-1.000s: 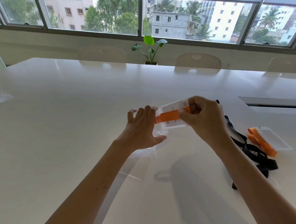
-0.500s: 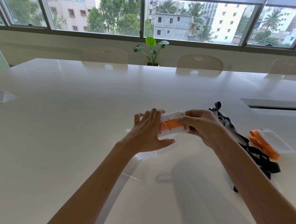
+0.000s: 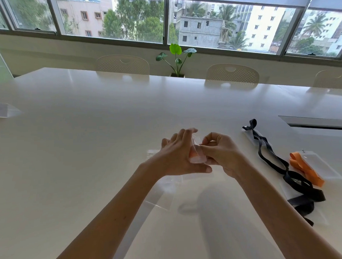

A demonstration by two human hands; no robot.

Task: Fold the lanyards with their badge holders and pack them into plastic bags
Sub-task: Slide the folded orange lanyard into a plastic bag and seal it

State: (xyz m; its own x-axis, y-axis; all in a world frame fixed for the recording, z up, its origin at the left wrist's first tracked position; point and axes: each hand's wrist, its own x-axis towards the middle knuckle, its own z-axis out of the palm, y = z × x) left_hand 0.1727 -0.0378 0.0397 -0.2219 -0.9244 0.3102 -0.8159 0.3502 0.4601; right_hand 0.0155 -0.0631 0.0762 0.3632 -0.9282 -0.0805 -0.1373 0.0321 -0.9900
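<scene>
Card, left edge [image 3: 2, 110]: white, cut off by the frame; lettering unreadable.
Plastic bag [image 3: 164, 189]: clear, mid-frame, mostly under the left forearm; outline faint.
Left hand [image 3: 179, 158]: fingers spread narrow over the bundle, covering most of it.
Orange lanyard with badge holder [image 3: 196, 157]: pinched between both hands, only a sliver showing.
Right hand [image 3: 221, 154]: fingertips curled, gripping the bundle.
Black lanyards [image 3: 272, 156]: right, tangled; count unclear.
Second orange lanyard [image 3: 305, 168]: far right, on a clear holder [image 3: 322, 168].
</scene>
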